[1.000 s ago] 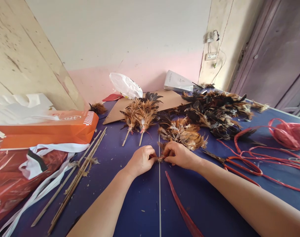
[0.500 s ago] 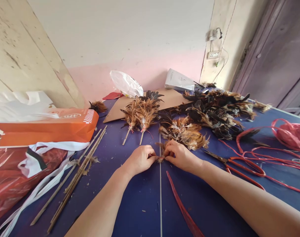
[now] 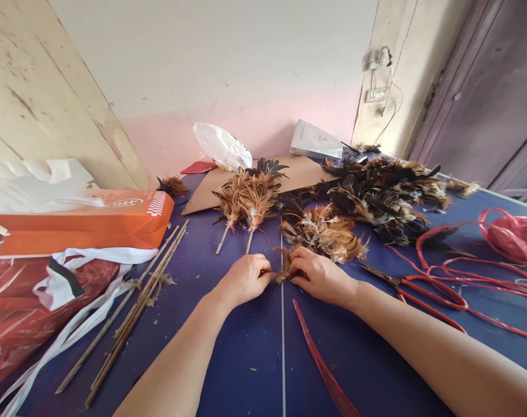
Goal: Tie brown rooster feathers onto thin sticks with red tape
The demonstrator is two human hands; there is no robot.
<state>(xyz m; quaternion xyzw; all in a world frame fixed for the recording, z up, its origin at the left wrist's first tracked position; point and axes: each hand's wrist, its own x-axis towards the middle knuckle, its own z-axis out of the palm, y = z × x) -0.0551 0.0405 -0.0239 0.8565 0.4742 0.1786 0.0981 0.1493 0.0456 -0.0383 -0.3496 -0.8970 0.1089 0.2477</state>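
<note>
Left hand: bare, the left hand (image 3: 246, 279) has thumb and forefinger pinched together on the near left edge of the tuft; the exact bit of quill or fibre is too small for me to make out.
Right hand: bare too, the right hand (image 3: 322, 277) has curled fingers grasping the tuft's right side, partly hiding it.
Tuft: one small, fluffy, brown feather tuft (image 3: 282, 267) sits between the two sets of fingertips, low over the dark blue table (image 3: 246, 347), at its thin white centre line.
Lie: its long axis seems to point away from the person, roughly along that line; neither hand is clearly nearer, though the right covers more of it.
Feather bundles: two brown, black-tipped bundles on pale sticks (image 3: 257, 205) lie side by side, beyond the left hand.
Loose feathers: one tawny pile (image 3: 326, 231) just beyond the right hand; one larger black-and-brown heap (image 3: 389, 197) farther right, its feathers past counting.
Red plastic: one flat, shiny red strip (image 3: 318, 359) nearer the person than the hands; one glossy, pinkish-red roll of ribbon (image 3: 518, 237) at the far right, with trailing loops.
Scissors: one pair with dark metal blades (image 3: 384, 277) and orange-red handles, beside the right forearm.
Bare sticks: several thin brown wooden sticks (image 3: 137, 307) at left, too bunched to count.
</note>
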